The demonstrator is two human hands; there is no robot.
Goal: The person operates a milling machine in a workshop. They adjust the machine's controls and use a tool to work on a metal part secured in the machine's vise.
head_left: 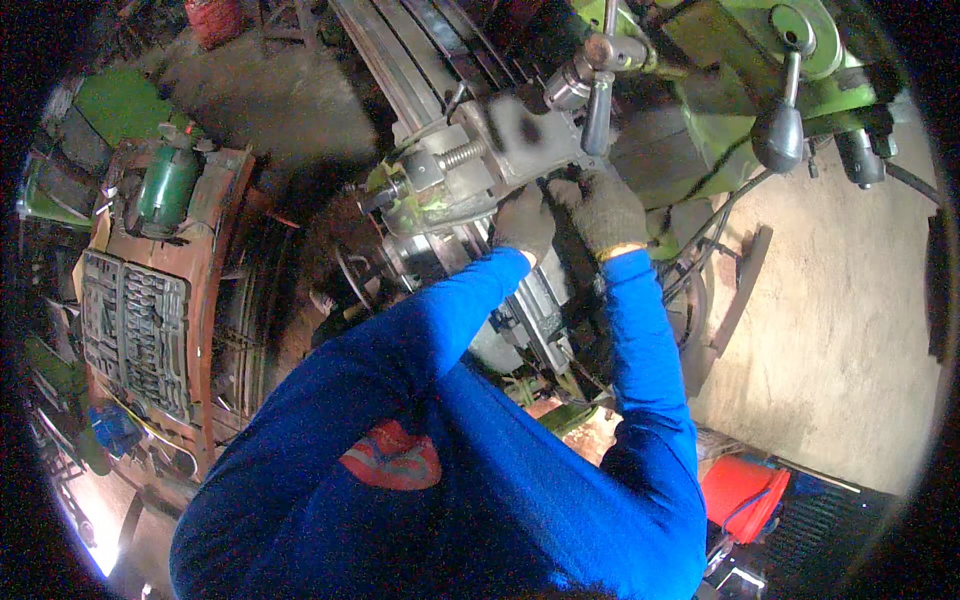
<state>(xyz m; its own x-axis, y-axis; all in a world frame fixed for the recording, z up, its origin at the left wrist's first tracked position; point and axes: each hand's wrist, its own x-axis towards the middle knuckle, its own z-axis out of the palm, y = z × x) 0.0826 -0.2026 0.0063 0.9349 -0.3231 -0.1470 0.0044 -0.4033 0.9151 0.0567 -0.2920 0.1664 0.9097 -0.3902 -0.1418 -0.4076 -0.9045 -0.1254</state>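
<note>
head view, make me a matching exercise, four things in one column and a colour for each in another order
Things:
1. socket set tray
2. bucket
3. machine body
4. sleeves

Colours:
A. blue
B. light green
C. dark grey
D. red

Pairs: 1-C, 2-D, 3-B, 4-A

The gloved left hand and right hand both rest on the machine's metal parts.

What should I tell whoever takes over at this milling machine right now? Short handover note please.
Left hand: gloved, pressed against the grey metal block clamped at the end of the machine table.
Right hand: gloved, beside the left, on the dark underside just below that block; grip hidden.
Crank handle and black knob lever on the green milling machine: untouched.
Socket set lies open on the bench to the left.
Done and left: cannot tell from here.
</note>
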